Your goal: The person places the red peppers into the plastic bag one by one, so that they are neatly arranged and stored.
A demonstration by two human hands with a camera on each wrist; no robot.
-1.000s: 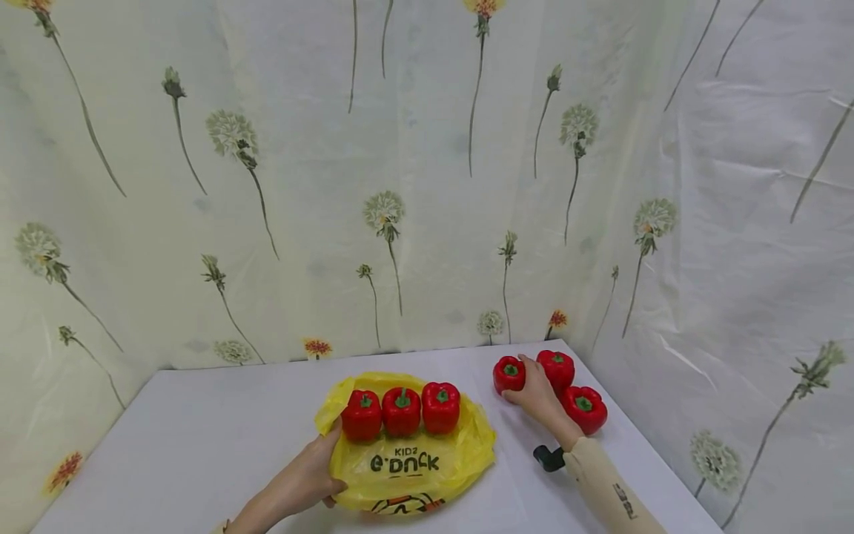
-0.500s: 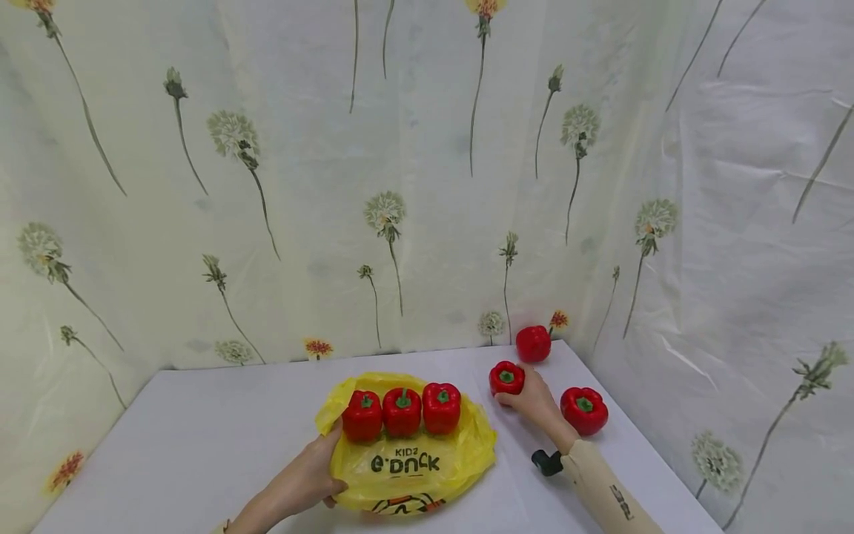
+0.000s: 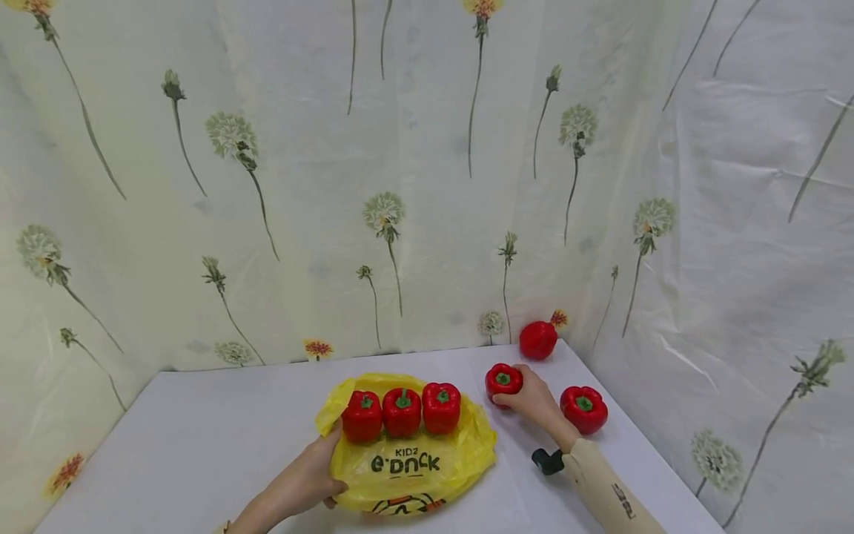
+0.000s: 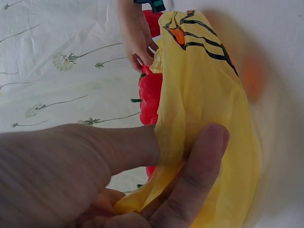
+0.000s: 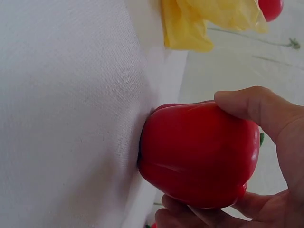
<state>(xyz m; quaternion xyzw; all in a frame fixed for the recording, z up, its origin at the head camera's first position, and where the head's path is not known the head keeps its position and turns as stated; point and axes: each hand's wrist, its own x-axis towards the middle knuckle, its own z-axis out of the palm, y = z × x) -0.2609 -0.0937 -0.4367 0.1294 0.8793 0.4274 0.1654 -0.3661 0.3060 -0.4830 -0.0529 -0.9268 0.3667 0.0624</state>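
My left hand [image 3: 313,471] grips the left edge of a yellow plastic bag [image 3: 460,463], its thumb and fingers pinching the thin film [image 4: 209,90]. Three red bell peppers stand in a row within the bag's outline: a left one [image 3: 362,417], a middle one [image 3: 402,415] and a right one [image 3: 441,411]. Right of the bag, my right hand [image 3: 534,400] holds another red bell pepper [image 3: 502,387] between thumb and fingers, stem up. In the right wrist view that pepper [image 5: 199,152] has its base right at the white tabletop.
One red bell pepper [image 3: 537,340] lies tipped at the table's back right, by the flowered curtain [image 3: 427,222]. Another pepper [image 3: 584,411] stands near the right edge of the white table [image 3: 227,430]. A small black object [image 3: 548,461] shows beside my right forearm.
The pepper at the back right has shifted back toward the curtain and tipped over. My right hand has moved slightly left and nearer with its pepper. My left hand keeps its place on the bag.
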